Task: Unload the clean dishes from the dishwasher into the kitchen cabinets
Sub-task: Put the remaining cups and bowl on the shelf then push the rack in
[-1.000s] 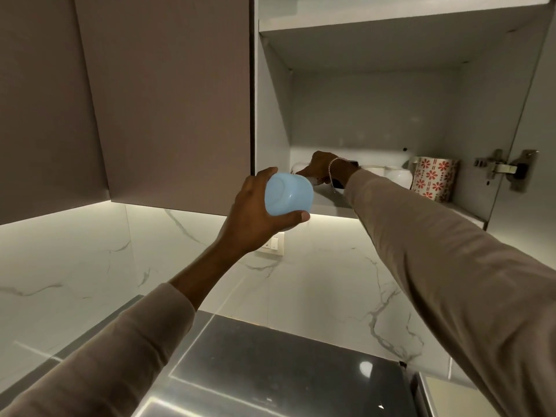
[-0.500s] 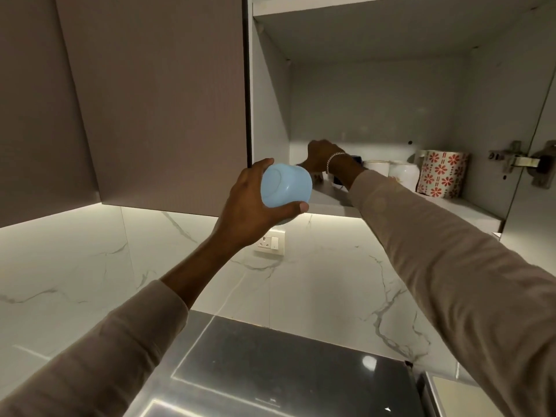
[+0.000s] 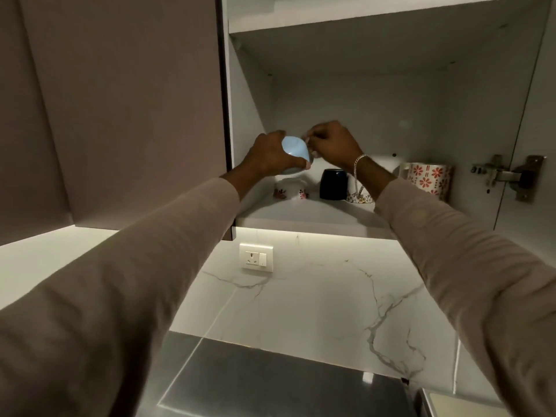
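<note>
Single head-worn wide-angle view, close under the open cabinet (image 3: 361, 100), tilted up into it, left sleeve (image 3: 120, 281) and right sleeve (image 3: 466, 266) entering from the bottom corners, backsplash (image 3: 316, 296) below.

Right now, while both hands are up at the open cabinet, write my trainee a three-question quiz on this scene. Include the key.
1. What does the left hand grip? A) a plate B) the light blue cup C) a fork
2. True or false: the dark blue mug stands on the cabinet shelf, left of the red-flowered mug.
3. Fill in: the wall socket sits ____ the cabinet shelf.
Key: 1 B; 2 true; 3 below.
</note>
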